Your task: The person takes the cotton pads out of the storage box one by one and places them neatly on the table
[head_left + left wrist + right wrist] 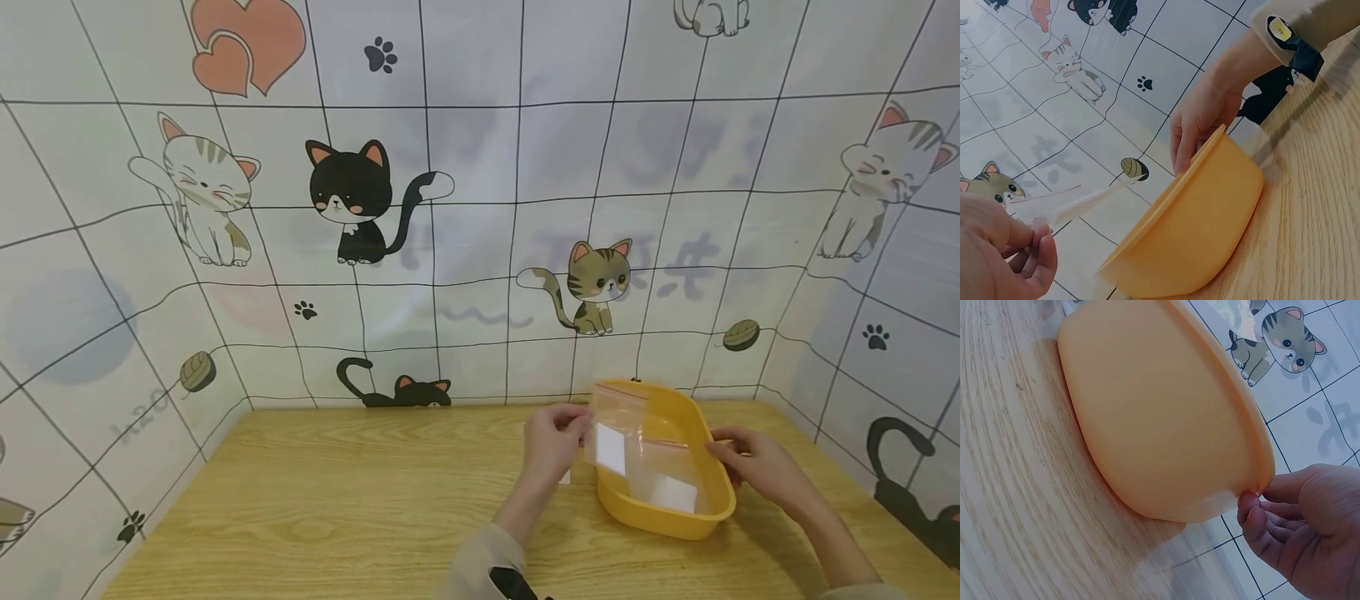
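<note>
My left hand (551, 442) pinches a clear zip bag (611, 450) by its left side; a white card-like piece shows in it. This bag hangs over the left part of a yellow plastic basin (660, 523). Inside the basin lies another clear zip bag (672, 492), also with a white piece in it. At the basin's right side, my right hand (757, 467) grips the rim. The right wrist view shows thumb and fingers of that hand (1310, 519) pinching the rim, with the basin's outer wall (1147, 412) beside them.
A small white piece (565, 477) sits on the wood-grain table (337, 492), partly hidden by my left wrist. Behind and at both sides rises a white sheet (472, 242) with cat prints and a grid, close behind the basin.
</note>
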`<move>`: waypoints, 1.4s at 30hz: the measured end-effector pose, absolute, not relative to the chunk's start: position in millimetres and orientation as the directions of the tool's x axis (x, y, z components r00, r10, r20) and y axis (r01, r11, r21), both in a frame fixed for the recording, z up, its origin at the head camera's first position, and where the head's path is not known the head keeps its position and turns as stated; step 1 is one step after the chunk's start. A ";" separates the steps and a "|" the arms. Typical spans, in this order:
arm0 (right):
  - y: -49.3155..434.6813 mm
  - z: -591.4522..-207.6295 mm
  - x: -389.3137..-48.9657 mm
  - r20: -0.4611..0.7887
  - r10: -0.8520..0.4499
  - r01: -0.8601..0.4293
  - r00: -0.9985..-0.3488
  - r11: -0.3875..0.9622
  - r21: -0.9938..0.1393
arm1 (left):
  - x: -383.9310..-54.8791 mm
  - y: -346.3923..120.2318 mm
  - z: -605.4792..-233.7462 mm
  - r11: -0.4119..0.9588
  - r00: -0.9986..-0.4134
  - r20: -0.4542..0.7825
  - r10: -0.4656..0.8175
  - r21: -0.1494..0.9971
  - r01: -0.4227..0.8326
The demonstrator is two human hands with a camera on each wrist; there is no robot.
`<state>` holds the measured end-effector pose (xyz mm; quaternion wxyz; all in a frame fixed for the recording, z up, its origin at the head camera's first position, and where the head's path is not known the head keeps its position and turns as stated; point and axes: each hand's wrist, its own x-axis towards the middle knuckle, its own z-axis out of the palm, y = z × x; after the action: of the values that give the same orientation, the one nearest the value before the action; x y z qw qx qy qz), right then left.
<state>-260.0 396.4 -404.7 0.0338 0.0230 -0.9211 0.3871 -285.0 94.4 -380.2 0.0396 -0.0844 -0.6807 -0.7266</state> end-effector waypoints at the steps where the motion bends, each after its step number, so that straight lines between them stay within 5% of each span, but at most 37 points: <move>1: 396.5 -404.9 -259.6 0.083 -0.019 -0.073 -0.996 0.697 -0.713 | -285.7 92.2 -380.9 -0.068 -0.982 0.182 0.056 0.982 0.178; 19: 396.6 -405.2 -260.2 0.097 -0.024 -0.087 -0.995 0.684 -0.724 | -303.0 52.5 -394.1 -0.018 -0.980 0.198 -0.009 0.980 0.198; 42: 397.2 -405.8 -259.5 0.090 -0.025 -0.082 -0.996 0.687 -0.722 | -323.5 12.5 -413.3 0.060 -0.993 0.069 -0.098 0.996 0.064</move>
<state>-259.5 397.2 -405.8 0.0366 0.0292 -0.9178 0.3943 -323.5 12.5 -413.3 0.0591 0.0120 -0.7257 -0.6853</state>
